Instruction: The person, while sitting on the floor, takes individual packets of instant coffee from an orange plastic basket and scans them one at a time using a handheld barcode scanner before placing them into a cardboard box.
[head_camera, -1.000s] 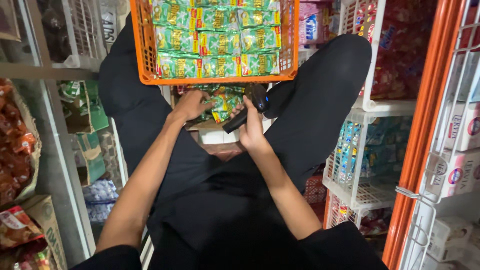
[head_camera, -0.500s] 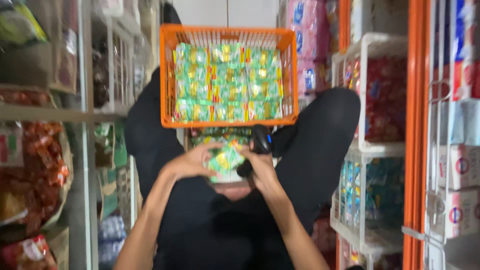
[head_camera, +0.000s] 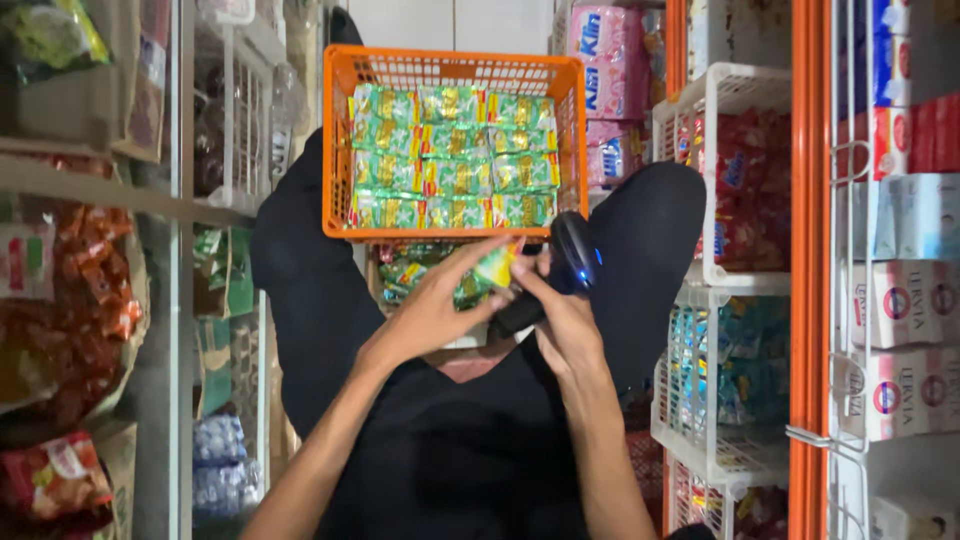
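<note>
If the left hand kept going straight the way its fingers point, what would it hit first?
Probably the black scanner in the right hand: the left hand, pinching a green packet, points right at it, though depth is unclear.

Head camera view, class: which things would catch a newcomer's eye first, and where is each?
The orange basket, packed with green packets, sits top centre between the person's knees. Just below it, the left hand pinches a small green packet, while the right hand grips a black handheld scanner. An orange shelf post runs down the right.
</note>
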